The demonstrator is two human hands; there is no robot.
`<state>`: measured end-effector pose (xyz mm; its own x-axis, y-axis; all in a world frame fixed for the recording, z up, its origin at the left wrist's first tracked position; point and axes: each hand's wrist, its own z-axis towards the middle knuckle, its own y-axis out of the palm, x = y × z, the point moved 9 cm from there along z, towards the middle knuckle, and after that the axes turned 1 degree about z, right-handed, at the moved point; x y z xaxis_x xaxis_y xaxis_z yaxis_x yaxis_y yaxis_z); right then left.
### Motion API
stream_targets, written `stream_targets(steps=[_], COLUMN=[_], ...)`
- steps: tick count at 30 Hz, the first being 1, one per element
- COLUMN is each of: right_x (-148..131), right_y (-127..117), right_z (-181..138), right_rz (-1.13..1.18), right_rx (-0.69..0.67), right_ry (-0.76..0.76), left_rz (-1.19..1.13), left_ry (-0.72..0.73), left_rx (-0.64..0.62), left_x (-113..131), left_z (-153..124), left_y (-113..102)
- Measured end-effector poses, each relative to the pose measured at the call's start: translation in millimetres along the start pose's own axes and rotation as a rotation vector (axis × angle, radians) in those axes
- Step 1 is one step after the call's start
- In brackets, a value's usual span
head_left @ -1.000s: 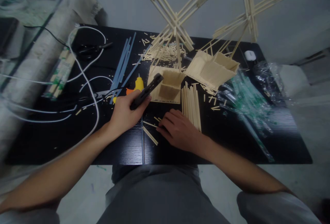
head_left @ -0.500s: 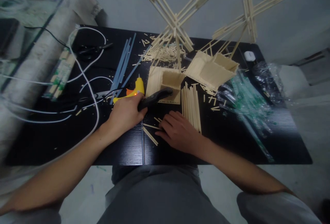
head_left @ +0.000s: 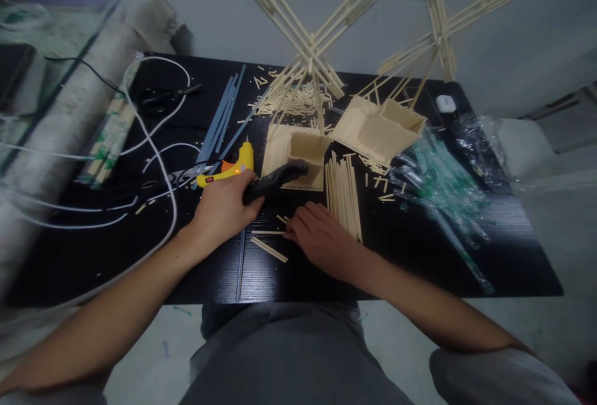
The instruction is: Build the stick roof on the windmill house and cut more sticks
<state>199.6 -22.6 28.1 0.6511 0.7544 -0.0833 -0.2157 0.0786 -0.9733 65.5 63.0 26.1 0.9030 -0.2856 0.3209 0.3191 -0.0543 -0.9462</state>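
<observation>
My left hand (head_left: 224, 209) is closed around the dark handles of a cutting plier (head_left: 275, 180), which points right and lies low over the black table (head_left: 466, 256). My right hand (head_left: 321, 240) rests on the table with fingers curled over short wooden sticks (head_left: 269, 248); I cannot make out whether it pinches one. Just beyond the hands stands an open box of wooden sticks (head_left: 293, 155). A row of longer sticks (head_left: 344, 190) lies to the right of the right hand.
A yellow glue gun (head_left: 231, 165) lies left of the box, beside blue strips (head_left: 221, 116), scissors (head_left: 165, 95) and white cables (head_left: 158, 150). A second stick box (head_left: 377, 128) and two tall stick crosses (head_left: 308, 50) stand behind. Plastic wrappers (head_left: 443, 187) lie at right.
My left hand has lowered the plier from a raised, tilted pose to nearly flat over the table. The right hand has barely moved.
</observation>
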Motion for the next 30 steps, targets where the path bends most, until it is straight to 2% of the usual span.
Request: stream_targets(steps=[4, 9, 13, 15, 18, 21, 24, 27, 30], right_x=[12, 30, 38, 45, 63, 72, 70, 69, 70], right_y=[-6, -8, -14, -20, -18, 1, 20, 25, 23], right_z=[2, 1, -1, -4, -10, -13, -11, -10, -10], right_rz=[0.033, 0.1, 0.216, 0.363, 0.7, 1.128, 1.51, 1.689, 1.717], right_rx=[0.055, 0.124, 0.204, 0.281, 0.379, 0.375, 0.32, 0.325, 0.352], right_ry=[0.064, 0.14, 0.151, 0.201, 0.376, 0.534, 0.621, 0.662, 0.673], left_rz=[-0.345, -0.544, -0.76, -0.87, -0.997, -1.059, -1.085, -1.071, -1.029], left_ry=[0.072, 0.086, 0.018, -0.024, -0.072, -0.078, -0.081, -0.083, -0.049], left_rx=[0.037, -0.088, -0.159, -0.137, -0.085, -0.059, -0.083, -0.13, -0.202], left_x=[9, 13, 12, 12, 12, 14, 17, 21, 27], left_z=[-3, -3, -3, -3, -3, -4, -6, -8, -10], left_y=[-8, 1, 9, 7, 0, -4, 0, 7, 15])
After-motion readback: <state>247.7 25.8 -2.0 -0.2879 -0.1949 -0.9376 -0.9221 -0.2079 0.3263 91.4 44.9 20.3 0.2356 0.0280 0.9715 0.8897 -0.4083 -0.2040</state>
